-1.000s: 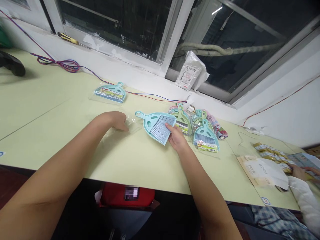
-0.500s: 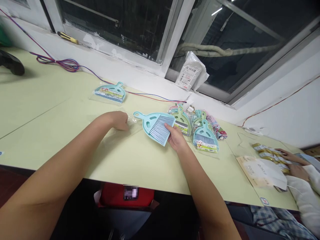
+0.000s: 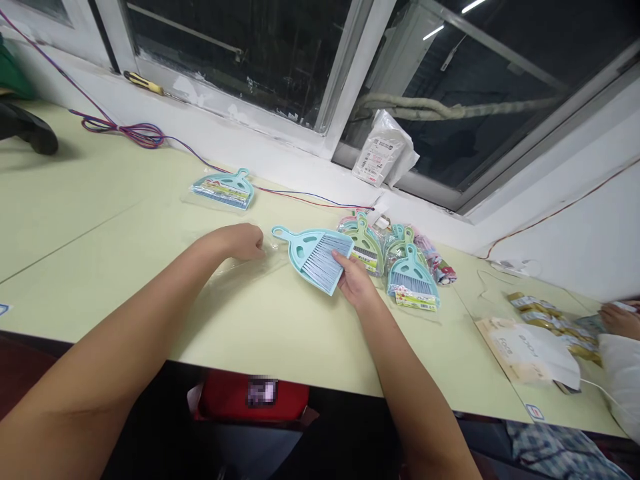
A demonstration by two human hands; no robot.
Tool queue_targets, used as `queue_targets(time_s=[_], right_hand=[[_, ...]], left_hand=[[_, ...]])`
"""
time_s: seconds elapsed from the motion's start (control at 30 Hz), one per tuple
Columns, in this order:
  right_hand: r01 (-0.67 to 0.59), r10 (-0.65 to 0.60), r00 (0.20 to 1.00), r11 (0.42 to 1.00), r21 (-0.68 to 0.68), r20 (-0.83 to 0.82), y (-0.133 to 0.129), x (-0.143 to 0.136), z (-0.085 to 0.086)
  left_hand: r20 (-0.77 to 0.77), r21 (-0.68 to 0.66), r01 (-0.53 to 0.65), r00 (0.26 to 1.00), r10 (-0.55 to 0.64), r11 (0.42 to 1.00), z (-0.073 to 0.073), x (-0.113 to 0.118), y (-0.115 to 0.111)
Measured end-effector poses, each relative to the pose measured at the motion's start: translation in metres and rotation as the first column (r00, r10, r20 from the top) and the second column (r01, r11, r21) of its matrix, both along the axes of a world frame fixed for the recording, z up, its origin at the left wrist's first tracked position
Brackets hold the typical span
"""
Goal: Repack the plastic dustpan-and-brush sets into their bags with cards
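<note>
A light blue dustpan (image 3: 299, 252) with a grey-bristled brush (image 3: 324, 261) set in it is in my right hand (image 3: 356, 280), thumb on the bristles and fingers under the wide edge. My left hand (image 3: 245, 241) is closed on a crumpled clear plastic bag (image 3: 273, 257), just left of the dustpan's handle; its fingertips are partly hidden. Wrapped dustpan sets in blue and green (image 3: 414, 277) lie right of my right hand. Behind my left hand lies another wrapped blue dustpan set (image 3: 225, 189).
Cables (image 3: 143, 133) run along the wall, below a screwdriver (image 3: 145, 83) on the sill. A white packet (image 3: 377, 157) leans at the window. To the right are a paper bag (image 3: 525, 347), gold packs (image 3: 543, 313) and a co-worker's hand (image 3: 620, 320).
My hands keep nearly the same hold and position; the whole view has shifted slightly. At the right, the co-worker's hands have moved away from the gold packs.
</note>
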State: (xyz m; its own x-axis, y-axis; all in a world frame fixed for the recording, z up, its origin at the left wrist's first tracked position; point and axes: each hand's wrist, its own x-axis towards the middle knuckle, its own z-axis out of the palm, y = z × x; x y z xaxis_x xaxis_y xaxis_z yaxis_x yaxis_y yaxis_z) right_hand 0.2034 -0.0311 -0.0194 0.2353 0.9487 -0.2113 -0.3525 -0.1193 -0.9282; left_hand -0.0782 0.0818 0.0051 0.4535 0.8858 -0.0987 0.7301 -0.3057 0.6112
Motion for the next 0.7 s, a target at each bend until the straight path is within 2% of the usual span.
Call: queue_targets(time_s=[0.1, 0.13, 0.2, 0.3, 0.5, 0.7], right_hand=[[0.007, -0.007, 1.000, 1.000, 0.002, -0.005, 0.001, 0.001, 0.000], [0.007, -0.007, 1.000, 1.000, 0.002, -0.003, 0.001, 0.001, 0.000], [0.006, -0.006, 1.000, 1.000, 0.002, 0.000, 0.001, 0.001, -0.001], [0.005, -0.005, 1.000, 1.000, 0.007, -0.005, 0.001, 0.000, -0.002], [0.017, -0.017, 1.000, 1.000, -0.013, -0.001, 0.001, 0.000, -0.002], [0.011, -0.011, 1.000, 1.000, -0.008, 0.006, 0.001, 0.001, -0.003]], left_hand=[[-0.188, 0.018, 0.035, 0.982, -0.032, 0.999, 0.001, -0.002, 0.001], [-0.199, 0.046, 0.023, 0.980, -0.014, 0.999, 0.001, -0.001, 0.000], [-0.185, 0.115, 0.004, 0.983, 0.018, 0.993, -0.001, 0.003, -0.001], [-0.202, 0.159, 0.047, 0.979, -0.014, 0.986, -0.005, 0.010, -0.003], [-0.193, 0.081, 0.108, 0.977, -0.091, 0.991, -0.009, 0.016, -0.005], [-0.191, 0.068, 0.115, 0.976, -0.101, 0.991, -0.010, 0.015, -0.003]])
